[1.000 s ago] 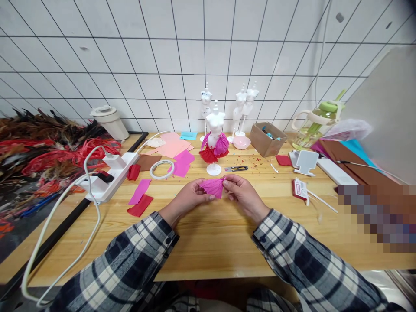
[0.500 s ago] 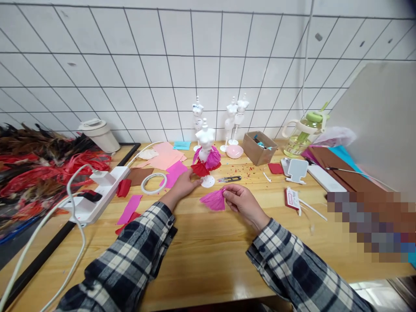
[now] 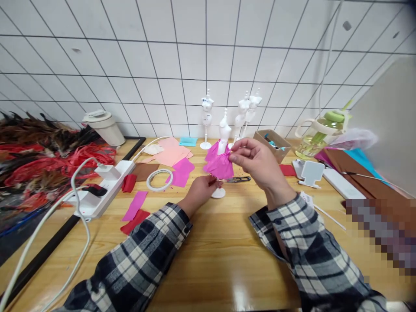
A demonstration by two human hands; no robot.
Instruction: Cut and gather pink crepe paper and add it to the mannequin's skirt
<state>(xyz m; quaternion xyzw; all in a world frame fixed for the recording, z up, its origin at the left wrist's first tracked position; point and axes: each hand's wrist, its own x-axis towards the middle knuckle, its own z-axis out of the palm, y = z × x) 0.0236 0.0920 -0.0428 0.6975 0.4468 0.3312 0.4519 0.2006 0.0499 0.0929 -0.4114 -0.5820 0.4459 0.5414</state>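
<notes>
A small white mannequin point(image 3: 224, 130) stands on a round base in the middle of the table, with pink crepe paper around its lower body. My left hand point(image 3: 203, 190) is closed on the mannequin's stand, just under the paper and above the base. Between thumb and forefinger, my right hand point(image 3: 256, 162) pinches the gathered top of a pink crepe paper piece point(image 3: 218, 167) and holds it against the front of the mannequin's waist. This piece covers most of the red paper behind it. Thread snips point(image 3: 241, 179) lie partly behind the mannequin.
Several bare mannequins point(image 3: 207, 117) stand by the tiled wall, near a cardboard box point(image 3: 273, 143). A tape roll point(image 3: 160, 180) and coloured paper sheets point(image 3: 170, 154) lie left. Further left are a power strip point(image 3: 104, 186) and feathers point(image 3: 29, 160). A green-lidded bottle point(image 3: 320, 134) stands right.
My right hand has carried the pink paper piece up and forward onto the mannequin's waist, over the red paper. My left hand stays low at the stand. The view has shifted slightly.
</notes>
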